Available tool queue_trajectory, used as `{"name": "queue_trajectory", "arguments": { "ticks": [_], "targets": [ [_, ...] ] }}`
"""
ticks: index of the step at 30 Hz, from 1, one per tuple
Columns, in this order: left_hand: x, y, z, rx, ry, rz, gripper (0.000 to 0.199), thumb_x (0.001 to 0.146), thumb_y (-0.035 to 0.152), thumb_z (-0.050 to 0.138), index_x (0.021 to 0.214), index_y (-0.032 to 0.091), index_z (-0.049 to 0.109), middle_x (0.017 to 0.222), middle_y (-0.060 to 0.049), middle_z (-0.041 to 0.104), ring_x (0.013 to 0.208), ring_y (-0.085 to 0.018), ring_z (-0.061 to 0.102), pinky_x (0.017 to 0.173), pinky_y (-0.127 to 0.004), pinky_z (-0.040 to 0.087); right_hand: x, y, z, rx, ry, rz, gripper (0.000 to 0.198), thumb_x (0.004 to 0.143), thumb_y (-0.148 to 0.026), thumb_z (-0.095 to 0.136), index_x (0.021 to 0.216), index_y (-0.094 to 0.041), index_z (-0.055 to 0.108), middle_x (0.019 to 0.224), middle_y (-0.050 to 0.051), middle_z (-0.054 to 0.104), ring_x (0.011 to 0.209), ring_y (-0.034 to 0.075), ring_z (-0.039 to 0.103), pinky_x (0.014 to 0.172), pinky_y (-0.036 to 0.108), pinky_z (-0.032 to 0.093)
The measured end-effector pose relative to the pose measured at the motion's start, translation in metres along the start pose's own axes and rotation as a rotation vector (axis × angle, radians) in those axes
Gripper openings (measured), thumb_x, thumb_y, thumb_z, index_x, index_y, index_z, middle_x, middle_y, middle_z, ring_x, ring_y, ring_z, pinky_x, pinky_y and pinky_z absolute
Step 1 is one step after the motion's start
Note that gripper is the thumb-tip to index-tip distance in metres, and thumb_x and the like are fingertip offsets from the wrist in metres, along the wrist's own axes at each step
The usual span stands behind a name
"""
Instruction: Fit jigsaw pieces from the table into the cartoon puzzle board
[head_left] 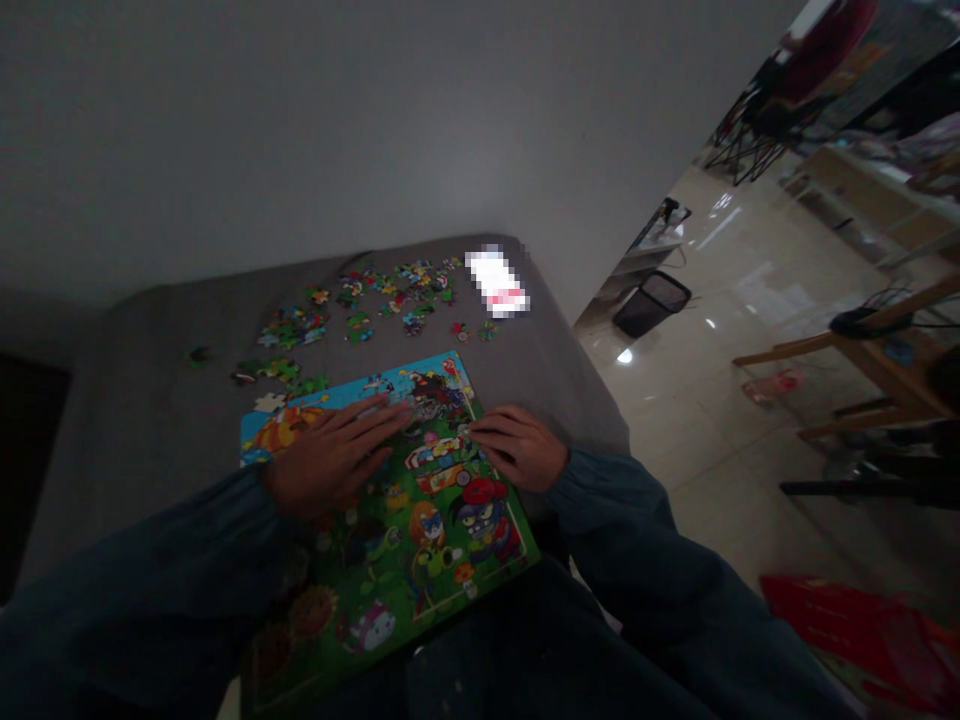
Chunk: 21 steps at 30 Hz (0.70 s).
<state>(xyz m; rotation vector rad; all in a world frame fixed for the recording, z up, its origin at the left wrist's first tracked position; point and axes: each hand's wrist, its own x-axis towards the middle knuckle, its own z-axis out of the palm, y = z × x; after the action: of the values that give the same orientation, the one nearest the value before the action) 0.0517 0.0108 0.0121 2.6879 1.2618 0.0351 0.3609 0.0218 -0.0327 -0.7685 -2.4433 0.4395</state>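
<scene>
Two bare hands on one flat, rectangular, glossy-looking cartoon puzzle board, green with a blue far strip [431, 530]. Board sits in front of the person, far part on a matte grey cloth-covered surface [536, 375], near edge by the lap. Loose multicoloured knobbed jigsaw pieces [360, 285] lie scattered beyond the far edge, thin and flat, some overlapping; material unclear. One pale, blank-faced jigsaw piece [270, 402] is right at the board's far left edge. Bright white pixelated rectangle [497, 283] lies on the cloth, right of the pieces

Grip: left hand [334, 455] is released, palm down across the board's upper left, fingers extended and close together, no grasp visible. Right hand [520, 448] is at the board's right edge, fingers bent and bunched, tips at the border. Can't make out whether it pinches a piece or just touches the edge
</scene>
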Motion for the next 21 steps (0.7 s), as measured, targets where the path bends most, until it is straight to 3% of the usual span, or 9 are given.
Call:
{"name": "queue_trajectory", "arguments": {
  "ticks": [6,14,18,21],
  "targets": [
    [-0.023,-0.041,-0.024,-0.004,0.103,-0.126,0.054,0.098,0.05,0.024,0.137,0.019,0.045,0.145,-0.008,0.045,0.138,-0.025,0.034,0.111,-0.046,0.033,0.001,-0.002,-0.001,0.01,0.018,0.0,0.028,0.09,-0.017,0.051,0.115,-0.019,0.065,0.114,0.007,0.067,0.107,0.022,0.053,0.09,0.042,0.051],
    [-0.052,-0.071,-0.023,-0.063,0.194,-0.337,0.056,0.097,0.056,0.021,0.132,0.018,0.044,0.141,-0.01,0.048,0.137,-0.023,0.035,0.114,-0.044,0.029,0.001,-0.002,0.0,-0.002,0.015,-0.012,0.029,0.088,-0.017,0.053,0.115,-0.019,0.065,0.112,0.008,0.067,0.106,0.021,0.054,0.09,0.042,0.05],
    [-0.061,-0.086,-0.015,-0.121,0.313,-0.464,0.046,0.097,0.052,0.029,0.13,0.024,0.046,0.14,-0.003,0.05,0.132,-0.021,0.042,0.109,-0.039,0.038,0.002,-0.004,-0.001,0.001,0.022,-0.022,0.03,0.087,-0.017,0.055,0.114,-0.02,0.065,0.111,0.008,0.067,0.106,0.022,0.053,0.09,0.043,0.051],
    [-0.066,-0.095,-0.004,-0.176,0.441,-0.677,0.043,0.094,0.053,0.037,0.124,0.028,0.052,0.132,0.002,0.057,0.113,-0.019,0.058,0.096,-0.034,0.049,0.002,-0.004,-0.001,-0.004,0.017,-0.016,0.029,0.086,-0.017,0.055,0.113,-0.02,0.066,0.111,0.009,0.066,0.106,0.022,0.053,0.091,0.043,0.051]
  ]
}}
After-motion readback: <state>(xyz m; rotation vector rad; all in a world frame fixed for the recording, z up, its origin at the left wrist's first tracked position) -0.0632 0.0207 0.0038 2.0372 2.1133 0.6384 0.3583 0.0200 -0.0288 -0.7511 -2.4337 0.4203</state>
